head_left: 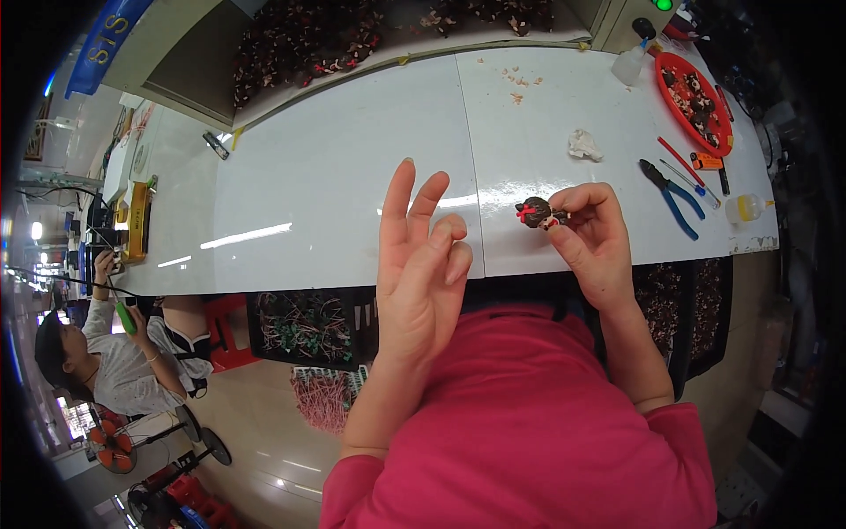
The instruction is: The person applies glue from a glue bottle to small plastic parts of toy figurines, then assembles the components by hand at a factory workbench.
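My right hand (599, 242) pinches a small doll figurine (534, 212) between thumb and fingertips, above the white table. The figurine has dark brown hair with a red bow on it; its lower part is partly hidden by my fingers. To its left, my left hand (419, 256) is raised with the palm showing. Two of its fingers stretch up apart, the others bend, and the thumb lies across the palm. Nothing shows in that hand. Pliers (674, 198) with blue handles lie on the table to the right of my right hand.
A crumpled white tissue (584, 145), an orange lighter (707, 161) and a yellow-white bottle (745, 209) lie or stand at right. Beyond is a red basket (661, 86) of figurine parts. Many dark-haired parts fill the shelf (423, 57). A co-worker (123, 353) sits at left.
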The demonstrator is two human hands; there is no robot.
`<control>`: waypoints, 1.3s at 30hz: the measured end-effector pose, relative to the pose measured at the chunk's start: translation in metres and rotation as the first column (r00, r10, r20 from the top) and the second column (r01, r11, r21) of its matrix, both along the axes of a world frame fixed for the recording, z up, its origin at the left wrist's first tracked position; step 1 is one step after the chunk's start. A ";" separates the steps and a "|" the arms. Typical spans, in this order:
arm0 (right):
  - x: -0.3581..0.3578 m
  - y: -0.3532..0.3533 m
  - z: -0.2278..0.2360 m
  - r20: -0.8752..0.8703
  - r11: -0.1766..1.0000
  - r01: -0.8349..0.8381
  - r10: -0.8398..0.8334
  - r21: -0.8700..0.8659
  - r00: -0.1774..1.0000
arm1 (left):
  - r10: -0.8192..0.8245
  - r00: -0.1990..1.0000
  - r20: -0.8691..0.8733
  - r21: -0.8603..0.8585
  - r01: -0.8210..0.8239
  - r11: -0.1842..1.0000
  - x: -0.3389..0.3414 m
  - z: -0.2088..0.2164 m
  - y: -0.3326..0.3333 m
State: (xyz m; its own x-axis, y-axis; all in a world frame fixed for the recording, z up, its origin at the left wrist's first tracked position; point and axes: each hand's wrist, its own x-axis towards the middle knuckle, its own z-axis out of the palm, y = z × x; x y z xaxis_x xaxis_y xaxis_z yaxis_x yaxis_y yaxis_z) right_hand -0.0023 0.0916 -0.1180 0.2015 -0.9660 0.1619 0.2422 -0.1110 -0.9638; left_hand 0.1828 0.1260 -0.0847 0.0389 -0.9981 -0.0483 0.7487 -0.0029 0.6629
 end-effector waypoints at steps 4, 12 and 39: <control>0.002 -0.002 -0.002 -0.012 1.000 0.002 -0.002 -0.008 1.000 | 0.020 0.999 0.036 0.028 -0.021 0.999 0.001 0.000 0.001; 0.002 -0.004 -0.003 -0.031 1.000 0.008 -0.009 -0.006 0.999 | -0.060 0.997 -0.051 -0.073 0.056 0.996 0.012 -0.011 0.000; 0.000 -0.005 0.010 -0.043 0.999 -0.041 0.039 -0.028 0.998 | 0.107 0.941 0.321 -0.413 0.038 0.910 0.012 -0.002 0.004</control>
State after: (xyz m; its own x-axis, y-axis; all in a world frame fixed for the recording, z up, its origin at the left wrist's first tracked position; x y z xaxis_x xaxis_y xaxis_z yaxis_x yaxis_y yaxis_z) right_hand -0.0022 0.0868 -0.1080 0.2473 -0.9520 0.1803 0.2055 -0.1302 -0.9699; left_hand 0.1949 0.1298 -0.0864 0.0153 -0.9232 0.3839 0.4813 0.3434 0.8065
